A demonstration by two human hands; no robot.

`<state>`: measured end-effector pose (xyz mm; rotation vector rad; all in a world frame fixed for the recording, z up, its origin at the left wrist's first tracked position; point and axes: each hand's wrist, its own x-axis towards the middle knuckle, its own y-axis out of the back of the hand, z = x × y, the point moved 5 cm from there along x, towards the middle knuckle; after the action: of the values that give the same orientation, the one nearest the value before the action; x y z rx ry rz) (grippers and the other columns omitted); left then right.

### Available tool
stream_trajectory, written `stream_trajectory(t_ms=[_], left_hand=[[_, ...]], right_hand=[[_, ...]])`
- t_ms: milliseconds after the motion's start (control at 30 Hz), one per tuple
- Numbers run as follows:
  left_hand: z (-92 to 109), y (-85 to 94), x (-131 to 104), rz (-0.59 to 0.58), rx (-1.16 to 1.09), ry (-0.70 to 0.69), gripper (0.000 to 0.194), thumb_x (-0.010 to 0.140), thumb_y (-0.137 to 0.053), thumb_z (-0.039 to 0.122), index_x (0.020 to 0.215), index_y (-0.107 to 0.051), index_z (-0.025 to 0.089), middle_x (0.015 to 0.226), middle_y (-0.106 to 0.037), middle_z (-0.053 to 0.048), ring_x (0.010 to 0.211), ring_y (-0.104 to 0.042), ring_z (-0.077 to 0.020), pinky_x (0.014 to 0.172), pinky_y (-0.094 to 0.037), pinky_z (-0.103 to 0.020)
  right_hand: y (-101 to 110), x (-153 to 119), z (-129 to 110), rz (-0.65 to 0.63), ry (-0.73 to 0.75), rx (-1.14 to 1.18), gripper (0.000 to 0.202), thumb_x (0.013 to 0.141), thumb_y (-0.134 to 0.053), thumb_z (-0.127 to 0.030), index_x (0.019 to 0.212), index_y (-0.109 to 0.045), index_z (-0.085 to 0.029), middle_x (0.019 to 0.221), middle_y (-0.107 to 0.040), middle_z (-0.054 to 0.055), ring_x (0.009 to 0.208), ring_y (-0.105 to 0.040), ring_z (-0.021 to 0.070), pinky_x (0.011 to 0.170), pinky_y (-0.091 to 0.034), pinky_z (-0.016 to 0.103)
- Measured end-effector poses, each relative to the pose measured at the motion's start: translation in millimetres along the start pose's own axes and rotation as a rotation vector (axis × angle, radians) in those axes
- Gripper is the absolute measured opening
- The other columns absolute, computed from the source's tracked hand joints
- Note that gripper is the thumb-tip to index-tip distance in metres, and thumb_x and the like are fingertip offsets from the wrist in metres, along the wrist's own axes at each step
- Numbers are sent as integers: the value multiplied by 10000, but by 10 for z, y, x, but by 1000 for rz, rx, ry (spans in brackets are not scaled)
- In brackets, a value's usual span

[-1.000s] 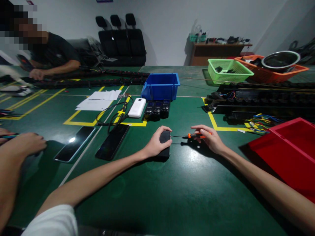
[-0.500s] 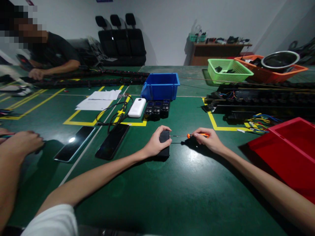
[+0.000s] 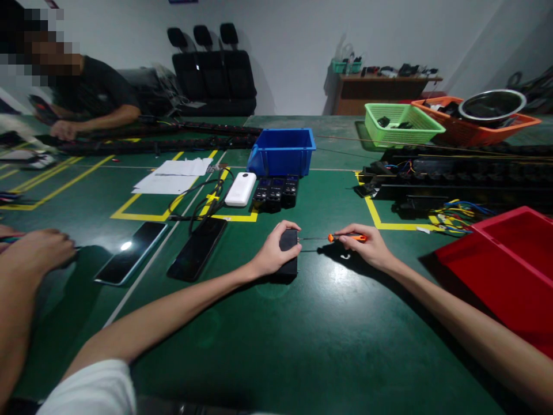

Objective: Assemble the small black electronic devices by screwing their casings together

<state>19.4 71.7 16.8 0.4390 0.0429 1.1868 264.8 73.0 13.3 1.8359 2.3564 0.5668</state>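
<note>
My left hand point(image 3: 276, 252) grips a black box-shaped part point(image 3: 290, 262), thumb and fingers wrapped around it on the green table point(image 3: 268, 346). In my right hand point(image 3: 365, 245) is a screwdriver point(image 3: 349, 237) with an orange and black handle, pinched between thumb and fingers. Its thin shaft points left, and the tip meets the right side of the black box near its upper end. Whether the tip sits in a screw is too small to tell. Beyond my left hand stand several black modules point(image 3: 275, 193) in a row, in front of a blue bin point(image 3: 287, 158).
A black phone point(image 3: 197, 249), a second phone point(image 3: 131, 253), a white power bank point(image 3: 240, 189) and papers point(image 3: 173, 176) lie left. A red bin point(image 3: 510, 271) and wire harnesses point(image 3: 458, 216) are right. A co-worker's hand point(image 3: 41, 253) is at far left; another person point(image 3: 99, 98) sits across.
My right fingers have shifted slightly on the screwdriver handle, and the handle looks turned a little. The black box and my left hand stay in place.
</note>
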Motion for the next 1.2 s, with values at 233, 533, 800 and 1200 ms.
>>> stream_trajectory(t_ms=[233,533,800,1200], left_hand=[[-6,6,0,1,-7,6,339,799,-649,272,1109,-536,197,1029,-590,-56,943,-593,-192,885,-476,-347],[4,-1,0,-10,-5,1,343,795,-656,277,1110,-544,199,1044,-596,-59,957,-593,-196,886,-475,-342],[14,6,1,-2,-12,10,345,793,-658,280,1108,-544,195,1017,-598,-54,934,-598,-192,872,-480,-339],[25,5,5,-2,-3,9,333,799,-648,260,1104,-532,193,1027,-589,-58,942,-595,-193,886,-480,-347]], right_hand=[[-4,11,7,-3,37,6,283,783,-728,-402,949,-711,-173,915,-711,73,807,-648,192,748,-507,332],[-9,0,17,0,-11,201,275,811,-699,-416,963,-724,-188,897,-684,56,747,-620,158,646,-482,269],[-57,-12,-8,-59,-94,97,418,893,-544,-525,726,-642,-155,494,-526,-16,453,-461,106,464,-341,238],[-16,-4,-8,-37,-58,-8,339,850,-623,-479,860,-680,-145,552,-491,-34,502,-418,93,493,-298,238]])
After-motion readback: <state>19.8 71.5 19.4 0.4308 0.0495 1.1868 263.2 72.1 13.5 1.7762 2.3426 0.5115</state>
